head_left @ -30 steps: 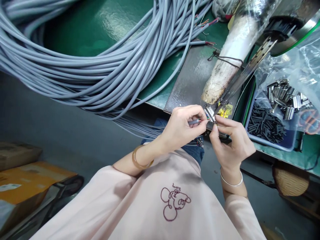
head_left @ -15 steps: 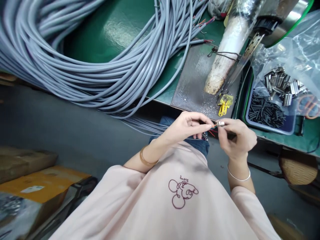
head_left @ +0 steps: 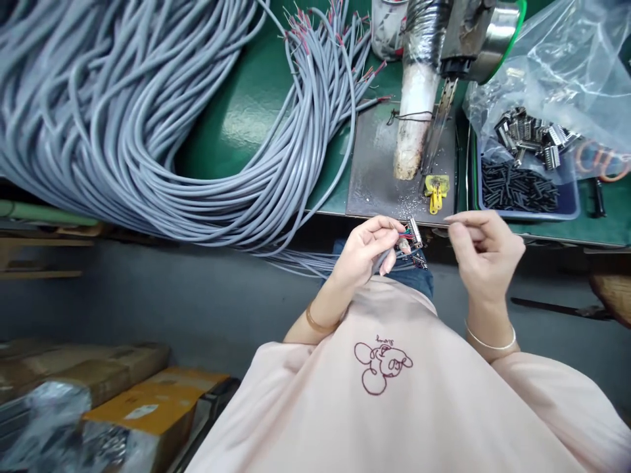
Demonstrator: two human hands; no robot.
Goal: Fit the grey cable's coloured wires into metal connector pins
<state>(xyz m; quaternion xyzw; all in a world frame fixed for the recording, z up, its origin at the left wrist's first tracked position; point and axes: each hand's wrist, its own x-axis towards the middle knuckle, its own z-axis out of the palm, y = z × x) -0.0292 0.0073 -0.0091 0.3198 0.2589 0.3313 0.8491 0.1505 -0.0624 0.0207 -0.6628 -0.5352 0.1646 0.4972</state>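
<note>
My left hand is closed on a grey cable at the front edge of the bench. From its fingertips fine coloured wires run to a small silver multi-pin connector. My right hand is to the right, apart from the connector, with thumb and index finger pinched together. Whether anything tiny is between those fingers is too small to tell. Below the left hand, more grey cables with dark connector ends lie across my lap.
A large bundle of grey cables covers the bench's left. On a dark plate are a wrapped white rod, a metal-tipped tool and a yellow clip. Right of it, a blue tray holds black tubes and bagged silver connectors.
My right hand has let go of the silver connector and moved right, away from my left hand. The connector now stands at the left fingertips. The camera view has shifted.
</note>
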